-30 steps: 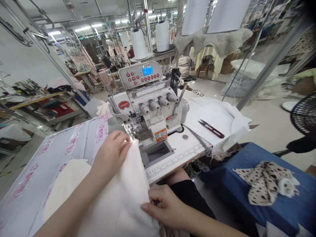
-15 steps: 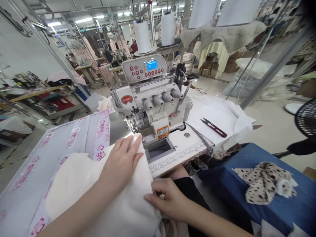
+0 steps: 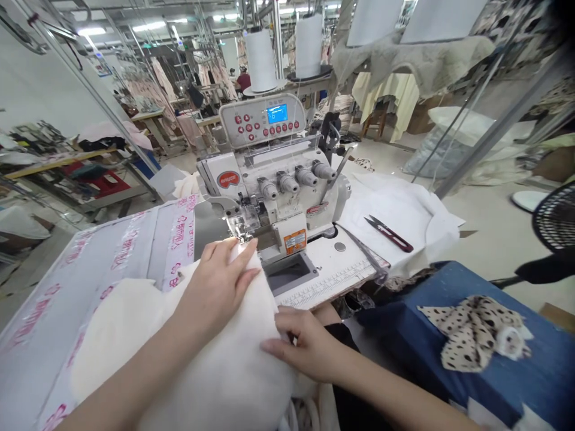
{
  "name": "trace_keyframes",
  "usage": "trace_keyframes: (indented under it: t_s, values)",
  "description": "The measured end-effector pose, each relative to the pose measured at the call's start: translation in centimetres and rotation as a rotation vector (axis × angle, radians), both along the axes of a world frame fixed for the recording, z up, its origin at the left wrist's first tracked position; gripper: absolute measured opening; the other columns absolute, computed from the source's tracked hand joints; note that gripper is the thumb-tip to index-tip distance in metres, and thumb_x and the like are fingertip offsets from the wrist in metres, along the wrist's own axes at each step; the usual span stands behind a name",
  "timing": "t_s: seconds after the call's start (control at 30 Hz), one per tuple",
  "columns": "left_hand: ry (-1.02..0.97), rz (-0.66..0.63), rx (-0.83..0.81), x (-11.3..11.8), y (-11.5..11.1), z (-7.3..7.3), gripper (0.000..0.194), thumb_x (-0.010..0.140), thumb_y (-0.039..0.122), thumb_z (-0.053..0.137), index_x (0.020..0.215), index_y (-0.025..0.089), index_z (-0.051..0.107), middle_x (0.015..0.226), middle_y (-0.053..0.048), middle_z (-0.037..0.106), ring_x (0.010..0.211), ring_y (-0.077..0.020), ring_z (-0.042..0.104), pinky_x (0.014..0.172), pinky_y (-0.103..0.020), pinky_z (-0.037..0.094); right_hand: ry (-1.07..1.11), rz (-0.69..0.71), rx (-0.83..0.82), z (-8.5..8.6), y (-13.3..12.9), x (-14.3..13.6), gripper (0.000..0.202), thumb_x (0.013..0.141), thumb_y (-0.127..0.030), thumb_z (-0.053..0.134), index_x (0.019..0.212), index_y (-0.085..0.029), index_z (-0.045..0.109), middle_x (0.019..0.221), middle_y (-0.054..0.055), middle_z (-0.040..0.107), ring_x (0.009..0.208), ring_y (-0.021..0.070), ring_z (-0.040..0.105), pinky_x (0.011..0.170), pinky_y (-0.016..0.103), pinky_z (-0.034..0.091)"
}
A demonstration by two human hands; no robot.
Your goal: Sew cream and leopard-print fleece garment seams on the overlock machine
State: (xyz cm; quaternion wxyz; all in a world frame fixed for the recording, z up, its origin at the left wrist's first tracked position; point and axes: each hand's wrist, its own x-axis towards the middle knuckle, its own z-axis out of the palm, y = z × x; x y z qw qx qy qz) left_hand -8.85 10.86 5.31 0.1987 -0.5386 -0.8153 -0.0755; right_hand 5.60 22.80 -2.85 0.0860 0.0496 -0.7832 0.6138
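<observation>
White fabric (image 3: 242,353) lies over the table's front left part, its far end at the presser foot (image 3: 242,233) of a white overlock sewing machine (image 3: 278,191). My left hand (image 3: 220,278) rests on the fabric just in front of the foot, its fingers pointing at the needle area and pressing the cloth. Nearer to me, my right hand (image 3: 305,344) pinches the fabric's right edge between thumb and fingers. The stitching point itself is partly hidden by the foot and fingertips.
Dark red thread snips (image 3: 390,233) lie on white cloth right of the machine. A spotted fabric piece (image 3: 476,332) sits on a blue surface (image 3: 417,335). Thread cones (image 3: 260,60) stand behind; a black fan (image 3: 557,221) is at the far right.
The fabric and my right hand have moved slightly up toward the machine. My left hand has shifted a little left and forward, still on the cloth. The view has shifted slightly.
</observation>
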Motion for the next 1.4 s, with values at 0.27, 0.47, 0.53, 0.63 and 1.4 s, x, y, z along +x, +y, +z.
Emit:
trace_keyframes:
  t_s: [0.27,0.47,0.53,0.63,1.4]
  values:
    - [-0.212,0.291,0.082,-1.2,-2.1,1.4,0.027,0.088,0.04,0.038,0.084,0.019,0.055,0.081,-0.004,0.055,0.08,-0.0199,0.051,0.072,-0.032,0.04,0.02,0.014,0.016,-0.9,-0.8,1.0,0.044,0.08,-0.033,0.058,0.052,-0.016,0.028,0.06,-0.003,0.036,0.057,0.0082,0.038,0.054,0.021,0.029]
    - [-0.366,0.413,0.117,-1.9,-1.9,1.7,0.019,0.084,0.04,0.044,0.081,0.025,0.055,0.078,0.003,0.059,0.072,-0.0153,0.053,0.063,-0.027,0.037,0.005,0.09,-0.031,1.5,0.1,2.0,0.045,0.082,-0.036,0.056,0.051,-0.016,0.028,0.056,-0.003,0.037,0.055,0.008,0.038,0.052,0.021,0.028]
    - [-0.349,0.396,0.127,-1.7,-1.7,1.5,0.019,0.084,0.04,0.044,0.082,0.025,0.054,0.078,0.003,0.059,0.073,-0.0155,0.053,0.064,-0.027,0.037,-0.009,0.093,-0.059,1.7,0.1,2.5,0.046,0.081,-0.036,0.057,0.051,-0.016,0.029,0.057,-0.003,0.04,0.057,0.0087,0.041,0.053,0.021,0.03]
    - [-0.328,0.358,0.121,-1.2,-1.5,1.3,0.018,0.084,0.039,0.043,0.082,0.023,0.052,0.079,0.001,0.058,0.072,-0.0163,0.052,0.063,-0.027,0.036,-0.02,0.082,-0.106,1.2,-0.1,3.1,0.046,0.079,-0.036,0.06,0.05,-0.016,0.03,0.061,-0.002,0.042,0.062,0.0097,0.043,0.055,0.021,0.031]
    - [-0.218,0.274,-0.051,-11.1,2.3,2.0,0.026,0.081,0.025,0.033,0.091,0.015,0.055,0.091,-0.009,0.062,0.089,-0.0262,0.057,0.07,-0.031,0.042,0.056,-0.155,-0.125,2.6,0.9,-3.6,0.045,0.076,-0.034,0.062,0.049,-0.016,0.031,0.06,-0.004,0.032,0.056,0.0077,0.033,0.052,0.022,0.025]
